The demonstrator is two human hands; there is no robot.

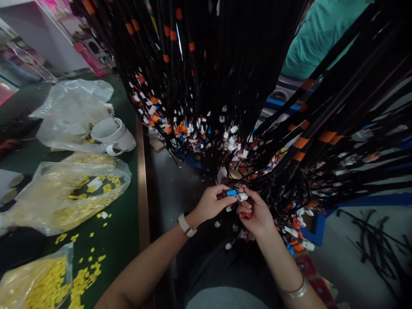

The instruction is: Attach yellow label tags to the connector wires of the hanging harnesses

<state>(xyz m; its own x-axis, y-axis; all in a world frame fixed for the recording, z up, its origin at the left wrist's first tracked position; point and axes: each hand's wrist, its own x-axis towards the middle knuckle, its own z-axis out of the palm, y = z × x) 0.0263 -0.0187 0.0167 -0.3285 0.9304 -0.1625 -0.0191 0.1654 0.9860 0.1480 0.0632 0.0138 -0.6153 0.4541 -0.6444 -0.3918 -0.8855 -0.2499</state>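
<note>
Between the thumb and fingers of my left hand is a small blue connector. Close against its right side, my right hand pinches a white connector. A red connector sits lower, by the curled fingers of the same hand. Whether the blue and white pieces touch or are joined, I cannot tell. Around and behind both hands hang many black cable bundles with orange tape bands, ending in a dense cluster of white, orange, blue and red connectors.
On the left, a green table with a brown edge carries a white mug, clear plastic bags and loose yellow pieces. A blue frame stands to the right. Someone in a teal garment is beyond the cables.
</note>
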